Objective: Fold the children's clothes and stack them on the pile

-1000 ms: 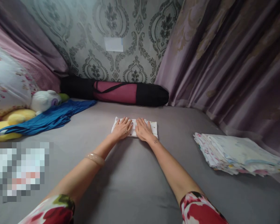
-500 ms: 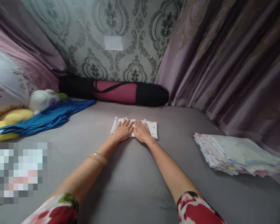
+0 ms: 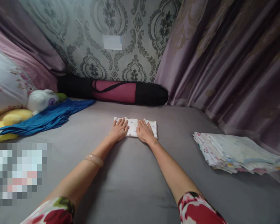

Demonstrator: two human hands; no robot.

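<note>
A small white cloth with a fine coloured print lies folded into a flat rectangle on the grey bed sheet. My left hand rests flat over its left part, fingers stretched out and pointing away from me. Over the right part lies my right hand, also flat with its fingers extended. Between the two hands the printed middle of the cloth shows. Both palms hide the fabric beneath them.
A stack of folded cloths sits at the right. Along the wall lies a long black and maroon bag. Blue fabric, a white plush toy and a yellow plush are at the left. Purple curtains hang at the right.
My hands have slid apart along the cloth, the left one leftward and the right one slightly rightward. More of the cloth's middle now shows, and it looks smoother.
</note>
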